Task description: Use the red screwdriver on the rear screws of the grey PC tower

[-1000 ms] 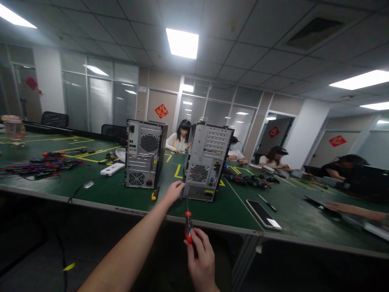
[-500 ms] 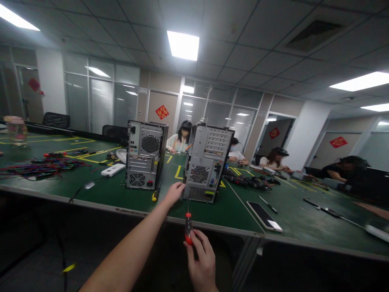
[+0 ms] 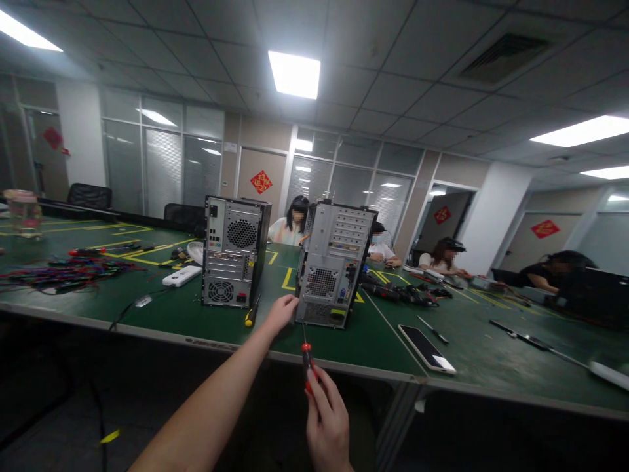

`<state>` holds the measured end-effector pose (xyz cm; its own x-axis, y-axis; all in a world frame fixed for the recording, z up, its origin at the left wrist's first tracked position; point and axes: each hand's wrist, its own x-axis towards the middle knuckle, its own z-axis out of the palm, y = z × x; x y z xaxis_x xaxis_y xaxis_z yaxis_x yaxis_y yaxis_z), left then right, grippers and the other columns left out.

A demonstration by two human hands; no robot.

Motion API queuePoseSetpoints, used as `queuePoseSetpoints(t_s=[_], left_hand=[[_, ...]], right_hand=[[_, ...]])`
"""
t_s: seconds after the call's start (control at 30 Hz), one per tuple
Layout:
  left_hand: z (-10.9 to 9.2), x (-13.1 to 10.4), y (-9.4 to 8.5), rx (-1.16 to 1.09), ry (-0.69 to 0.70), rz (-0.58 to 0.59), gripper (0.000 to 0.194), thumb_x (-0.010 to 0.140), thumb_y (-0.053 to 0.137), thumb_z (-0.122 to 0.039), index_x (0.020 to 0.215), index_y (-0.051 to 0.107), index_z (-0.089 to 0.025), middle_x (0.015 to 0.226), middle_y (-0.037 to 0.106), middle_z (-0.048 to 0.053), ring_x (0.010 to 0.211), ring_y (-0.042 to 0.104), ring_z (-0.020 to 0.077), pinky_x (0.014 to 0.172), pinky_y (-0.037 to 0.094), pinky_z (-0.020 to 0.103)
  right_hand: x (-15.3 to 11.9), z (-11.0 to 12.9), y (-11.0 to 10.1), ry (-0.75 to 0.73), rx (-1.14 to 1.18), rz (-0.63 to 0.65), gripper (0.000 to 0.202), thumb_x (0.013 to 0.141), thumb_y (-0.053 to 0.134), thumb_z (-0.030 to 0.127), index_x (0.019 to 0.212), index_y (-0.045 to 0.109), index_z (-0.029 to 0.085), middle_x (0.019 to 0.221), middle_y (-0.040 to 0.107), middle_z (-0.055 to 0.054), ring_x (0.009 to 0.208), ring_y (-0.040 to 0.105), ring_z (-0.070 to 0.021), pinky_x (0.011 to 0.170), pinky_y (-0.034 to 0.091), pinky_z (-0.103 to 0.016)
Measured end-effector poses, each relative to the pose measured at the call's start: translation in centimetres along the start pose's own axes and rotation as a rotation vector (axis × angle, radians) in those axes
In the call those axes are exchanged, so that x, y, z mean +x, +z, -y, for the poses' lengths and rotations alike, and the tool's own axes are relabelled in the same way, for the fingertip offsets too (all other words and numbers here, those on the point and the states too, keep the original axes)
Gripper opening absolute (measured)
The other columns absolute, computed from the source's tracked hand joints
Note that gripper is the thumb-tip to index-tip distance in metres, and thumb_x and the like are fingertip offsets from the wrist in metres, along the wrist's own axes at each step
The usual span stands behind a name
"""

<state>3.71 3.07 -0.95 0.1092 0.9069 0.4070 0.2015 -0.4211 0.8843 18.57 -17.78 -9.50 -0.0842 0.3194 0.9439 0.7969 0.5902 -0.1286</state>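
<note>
Evidently, our right grip (image 3: 326, 401) is curled round the screwdriver (image 3: 307, 357), its shaft aimed at the bottom edge of the computer case (image 3: 322, 252) upright on the surface (image 3: 381, 347); our left grip (image 3: 282, 313) meets the side, perhaps steadying it, though we cannot tell how closed.

The bare left forearm (image 3: 206, 400) is slanting up and rightward, with the left hand (image 3: 282, 313) lying farther forward, its fingers apparently curling, though they are hard to make out. The right hand (image 3: 329, 413) is resting nearer the body, fingers pointing upward and bending toward the thumb in a grip.
</note>
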Motion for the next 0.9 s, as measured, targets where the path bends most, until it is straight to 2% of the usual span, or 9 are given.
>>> queuePoseSetpoints(t_s=[0.13, 0.2, 0.3, 0.53, 0.6, 0.8, 0.9], left_hand=[[0.19, 0.05, 0.01, 0.002, 0.022, -0.005, 0.033, 0.087, 0.050, -0.046, 0.070, 0.060, -0.019, 0.072, 0.064, 0.002, 0.075, 0.059, 0.0188, 0.073, 0.045, 0.030], [0.18, 0.02, -0.02, -0.002, 0.023, -0.003, 0.033, 0.087, 0.050, -0.046, 0.071, 0.061, -0.019, 0.073, 0.064, 0.003, 0.075, 0.059, 0.0189, 0.073, 0.045, 0.030], [0.07, -0.06, -0.07, 0.003, 0.014, -0.002, 0.033, 0.087, 0.050, -0.045, 0.071, 0.061, -0.019, 0.074, 0.065, 0.003, 0.075, 0.060, 0.0192, 0.073, 0.045, 0.030], [-0.18, -0.15, -0.07, 0.007, -0.003, -0.003, 0.032, 0.088, 0.051, -0.044, 0.073, 0.063, -0.019, 0.077, 0.068, 0.004, 0.077, 0.061, 0.0201, 0.071, 0.045, 0.029], [-0.26, -0.18, -0.09, 0.010, 0.000, -0.002, 0.032, 0.088, 0.050, -0.044, 0.073, 0.063, -0.019, 0.076, 0.068, 0.004, 0.077, 0.061, 0.0198, 0.071, 0.045, 0.029], [-0.55, -0.40, -0.25, 0.018, -0.002, 0.001, 0.033, 0.088, 0.050, -0.045, 0.073, 0.062, -0.019, 0.073, 0.066, 0.003, 0.073, 0.060, 0.0191, 0.069, 0.045, 0.029], [-0.54, -0.41, -0.28, 0.017, -0.009, 0.009, 0.033, 0.088, 0.050, -0.046, 0.075, 0.063, -0.019, 0.075, 0.066, 0.003, 0.074, 0.060, 0.0193, 0.070, 0.045, 0.029]], right_hand=[[-0.16, -0.11, 0.05, 0.069, 0.042, 0.019, 0.025, 0.098, 0.066, 0.023, 0.122, 0.072, 0.023, 0.112, 0.075, -0.011, 0.099, 0.075, -0.0225, 0.082, 0.066, -0.036], [-0.29, -0.20, 0.11, 0.083, 0.046, 0.020, 0.022, 0.098, 0.068, 0.026, 0.118, 0.072, 0.022, 0.109, 0.074, -0.011, 0.096, 0.075, -0.0221, 0.080, 0.066, -0.035], [-0.42, -0.28, 0.19, 0.075, 0.035, 0.014, 0.026, 0.099, 0.065, 0.022, 0.124, 0.071, 0.022, 0.113, 0.073, -0.011, 0.100, 0.075, -0.0220, 0.082, 0.066, -0.035], [-0.08, -0.02, 0.06, -0.014, 0.000, 0.013, 0.053, 0.100, 0.051, 0.006, 0.147, 0.060, 0.029, 0.132, 0.071, -0.012, 0.119, 0.071, -0.0227, 0.094, 0.065, -0.038], [0.00, 0.02, 0.01, -0.009, 0.005, 0.006, 0.051, 0.100, 0.053, 0.007, 0.145, 0.061, 0.028, 0.131, 0.071, -0.012, 0.118, 0.072, -0.0232, 0.094, 0.065, -0.038], [-0.19, -0.17, 0.08, 0.085, 0.039, -0.002, 0.025, 0.097, 0.067, 0.024, 0.121, 0.073, 0.023, 0.112, 0.075, -0.011, 0.099, 0.076, -0.0227, 0.082, 0.066, -0.035], [-0.26, -0.23, 0.12, 0.078, 0.023, 0.006, 0.030, 0.099, 0.064, 0.020, 0.127, 0.071, 0.023, 0.116, 0.074, -0.011, 0.104, 0.075, -0.0222, 0.085, 0.066, -0.034]])
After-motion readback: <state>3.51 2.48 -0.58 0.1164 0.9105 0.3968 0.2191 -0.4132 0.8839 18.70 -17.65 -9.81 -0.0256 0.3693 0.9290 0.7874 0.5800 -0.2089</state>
